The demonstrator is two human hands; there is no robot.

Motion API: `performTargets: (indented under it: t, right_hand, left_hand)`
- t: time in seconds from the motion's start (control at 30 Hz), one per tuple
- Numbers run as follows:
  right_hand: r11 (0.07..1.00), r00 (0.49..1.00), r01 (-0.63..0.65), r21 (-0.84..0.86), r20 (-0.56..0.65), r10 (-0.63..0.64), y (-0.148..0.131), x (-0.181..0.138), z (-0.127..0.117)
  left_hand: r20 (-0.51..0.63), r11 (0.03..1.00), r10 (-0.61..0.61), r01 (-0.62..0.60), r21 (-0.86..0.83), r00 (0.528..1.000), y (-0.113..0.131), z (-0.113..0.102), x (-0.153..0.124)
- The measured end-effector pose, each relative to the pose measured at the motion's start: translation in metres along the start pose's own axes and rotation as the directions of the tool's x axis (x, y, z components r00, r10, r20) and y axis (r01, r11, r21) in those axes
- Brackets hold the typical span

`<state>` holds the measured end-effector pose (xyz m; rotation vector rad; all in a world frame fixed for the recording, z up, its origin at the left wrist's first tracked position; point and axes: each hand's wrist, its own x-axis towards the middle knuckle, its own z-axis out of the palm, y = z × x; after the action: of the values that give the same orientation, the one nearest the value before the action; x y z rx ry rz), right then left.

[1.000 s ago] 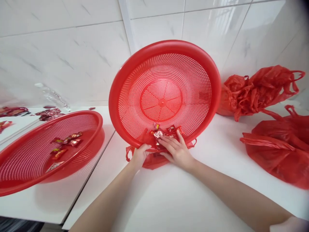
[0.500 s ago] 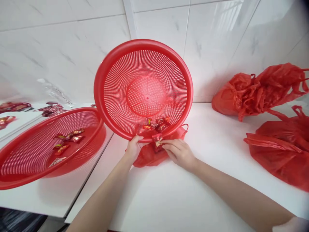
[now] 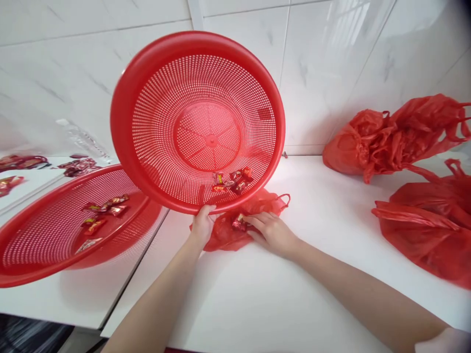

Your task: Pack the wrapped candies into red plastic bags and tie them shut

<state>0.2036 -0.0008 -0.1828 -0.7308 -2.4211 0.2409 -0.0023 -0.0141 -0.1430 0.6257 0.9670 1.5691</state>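
My left hand [image 3: 203,225] grips the lower rim of a round red plastic basket [image 3: 127,117], thumb over the edge. The basket is tilted up so its inside faces me, and several wrapped candies [image 3: 235,181] lie against its lower wall. Under that rim a red plastic bag [image 3: 224,233] is spread on the white table. My right hand [image 3: 274,233] is over the bag, its thumb and fingers closed around a small red-and-gold wrapped candy [image 3: 240,223].
To the left a second red basket [image 3: 121,247] leans, with several candies [image 3: 106,206] inside. Filled red bags [image 3: 423,220] stand on the right. Candy packets [image 3: 81,167] and a clear plastic wrapper [image 3: 83,139] lie by the tiled wall [image 3: 239,29].
The held basket has moved up and to the left, closer to me, uncovering more of the bag. My right hand has lowered the candy slightly towards the bag.
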Motion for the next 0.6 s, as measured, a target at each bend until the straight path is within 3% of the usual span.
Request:
performTargets:
  t: [0.07,0.13,0.23,0.33,0.43,0.5,0.6]
  right_hand:
    - [1.0,0.999,0.022,-0.001,-0.024,-0.022,0.0,-0.001,-0.002]
    - [0.992,0.988,0.125,-0.008,-0.087,-0.125,0.0,-0.002,-0.005]
    - [0.96,0.923,0.258,-0.11,-0.267,-0.278,-0.003,-0.004,-0.01]
    - [0.957,0.91,0.077,-0.281,-0.372,-0.183,-0.004,-0.001,-0.013]
    - [0.928,0.943,-0.147,-0.342,-0.332,0.028,0.0,0.004,-0.013]
    - [0.928,0.956,-0.167,-0.332,-0.286,0.07,0.003,0.005,-0.01]
    - [0.951,0.955,-0.087,-0.296,-0.297,-0.006,0.008,0.004,-0.008]
  left_hand:
    - [0.001,1.0,0.009,-0.009,-0.002,1.0,0.001,0.004,-0.004]
    - [-0.003,1.0,0.007,-0.007,0.005,1.0,0.0,0.007,-0.007]
    - [0.005,0.999,-0.01,0.009,0.037,1.0,-0.004,0.008,-0.011]
    - [0.01,0.997,-0.04,0.039,0.059,0.999,-0.007,0.008,-0.013]
    - [0.003,0.995,-0.067,0.067,0.072,0.998,-0.007,0.01,-0.015]
    - [-0.033,0.995,-0.058,0.06,0.074,0.998,-0.006,0.012,-0.016]
    - [-0.076,0.996,-0.051,0.056,0.062,0.996,-0.003,0.013,-0.015]
